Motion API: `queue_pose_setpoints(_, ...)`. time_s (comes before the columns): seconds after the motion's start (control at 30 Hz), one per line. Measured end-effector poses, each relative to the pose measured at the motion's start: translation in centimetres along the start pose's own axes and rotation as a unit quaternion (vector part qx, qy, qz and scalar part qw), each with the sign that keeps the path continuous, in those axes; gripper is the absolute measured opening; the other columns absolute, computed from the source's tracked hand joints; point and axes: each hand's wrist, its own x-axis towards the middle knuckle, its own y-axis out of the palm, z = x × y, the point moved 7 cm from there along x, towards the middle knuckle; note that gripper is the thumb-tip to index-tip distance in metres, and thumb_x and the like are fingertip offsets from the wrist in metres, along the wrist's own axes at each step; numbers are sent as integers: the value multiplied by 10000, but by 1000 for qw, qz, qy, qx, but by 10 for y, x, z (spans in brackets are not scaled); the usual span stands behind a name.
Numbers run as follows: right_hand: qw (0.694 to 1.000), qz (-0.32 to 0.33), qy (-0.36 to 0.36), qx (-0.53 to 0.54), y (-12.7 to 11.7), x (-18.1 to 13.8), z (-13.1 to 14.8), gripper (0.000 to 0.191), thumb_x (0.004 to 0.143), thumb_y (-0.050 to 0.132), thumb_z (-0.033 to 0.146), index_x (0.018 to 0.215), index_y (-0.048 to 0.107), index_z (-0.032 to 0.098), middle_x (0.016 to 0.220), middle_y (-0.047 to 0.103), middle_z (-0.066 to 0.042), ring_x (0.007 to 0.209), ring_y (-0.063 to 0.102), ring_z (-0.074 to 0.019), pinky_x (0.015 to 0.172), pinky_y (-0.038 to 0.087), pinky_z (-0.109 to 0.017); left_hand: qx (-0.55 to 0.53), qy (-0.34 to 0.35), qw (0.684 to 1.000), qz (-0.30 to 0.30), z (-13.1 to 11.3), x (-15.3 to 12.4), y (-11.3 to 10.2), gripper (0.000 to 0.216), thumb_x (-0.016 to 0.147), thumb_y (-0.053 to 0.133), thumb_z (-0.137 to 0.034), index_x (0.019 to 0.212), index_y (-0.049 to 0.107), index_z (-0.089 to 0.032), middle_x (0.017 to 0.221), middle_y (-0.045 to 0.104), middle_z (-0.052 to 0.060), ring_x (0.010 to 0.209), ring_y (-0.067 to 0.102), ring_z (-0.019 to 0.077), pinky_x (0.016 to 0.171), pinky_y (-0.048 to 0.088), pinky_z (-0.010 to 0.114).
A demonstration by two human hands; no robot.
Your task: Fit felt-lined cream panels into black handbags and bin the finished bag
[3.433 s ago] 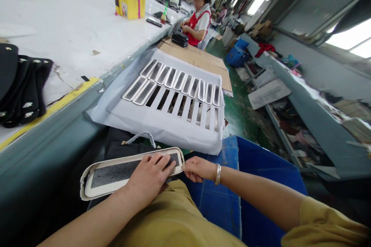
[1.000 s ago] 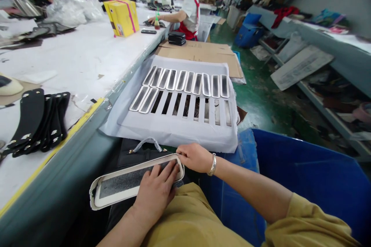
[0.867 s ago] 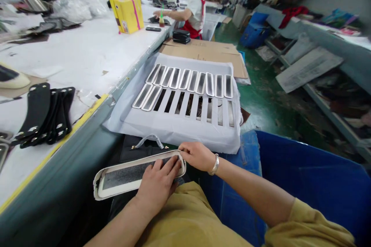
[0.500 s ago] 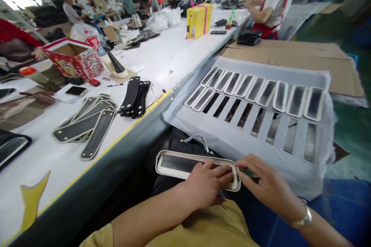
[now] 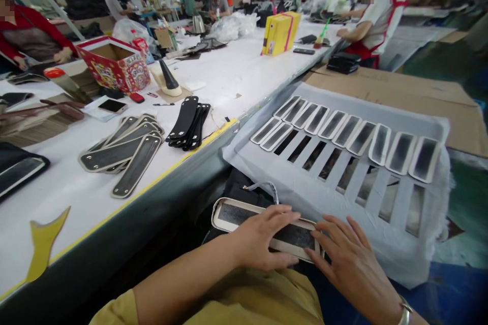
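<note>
A long panel with rounded ends (image 5: 234,216), black in the middle with a raised off-white rim, lies across my lap over black material. My left hand (image 5: 263,238) reaches over its middle, fingers by the far rim and thumb by the near rim, gripping it across its width. At the right end of the panel, my right hand (image 5: 345,259) has its thumb and fingertips closed on the rim. Part of the near rim is hidden by my left hand.
To the right, a pale slotted tray (image 5: 244,157) carries rows of similar panels (image 5: 346,129). On the white table (image 5: 213,172) lie grey-black strips (image 5: 137,165), black strips (image 5: 186,122), a red box (image 5: 114,68) and a yellow box (image 5: 280,35). Co-workers sit nearby.
My left hand has opened out from the panel's right part to span its middle. My right fingers have come further over its end. The view has shifted slightly left.
</note>
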Motion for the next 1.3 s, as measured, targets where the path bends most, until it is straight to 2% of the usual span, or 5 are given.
queue_pose_setpoints(0.1, 1000, 8, 8, 6, -1, 4, 1, 190, 828, 532, 336, 893, 643, 196, 979, 643, -67, 1113, 507, -287, 1036, 279, -523, 116, -66, 990, -38, 12, -41, -14, 220, 873, 478, -298, 989, 606, -163, 1017, 633, 74, 962, 564, 198, 892, 454, 348)
queue_pose_setpoints(0.27, 999, 35, 13, 4, -1, 15, 5, 185, 847, 506, 282, 847, 653, 169, 922, 660, -65, 1080, 532, -278, 1046, 267, -519, 298, -122, 947, -14, 24, -86, -14, 403, 812, 589, -383, 1086, 592, -88, 1091, 630, 137, 979, 562, 283, 864, 475, 429)
queue_pose_setpoints(0.7, 998, 50, 8, -27, 1, 18, 17, 106, 786, 589, 203, 812, 673, 144, 898, 672, -72, 971, 580, -246, 1075, 228, -502, 277, -145, 948, 58, 37, -70, -10, 366, 777, 611, -400, 1023, 581, -132, 1080, 574, 104, 966, 509, 276, 878, 455, 416)
queue_pose_setpoints(1.07, 991, 126, 6, -51, 1, 28, 18, 229, 695, 712, 239, 905, 658, 167, 808, 621, -46, 834, 574, -223, 1032, 269, -507, 280, -111, 942, 149, 34, -65, -2, 856, 625, 700, -580, 1342, 355, -266, 1163, 483, 125, 989, 473, 329, 786, 467, 457)
queue_pose_setpoints(1.3, 988, 113, -76, -77, 4, 30, 44, 342, 789, 600, 126, 1105, 604, 258, 982, 629, -53, 956, 550, -245, 965, 339, -479, 267, -52, 945, 181, 41, -69, -21, 506, 780, 616, -269, 1251, 439, -212, 1131, 517, 98, 991, 489, 255, 842, 463, 378)
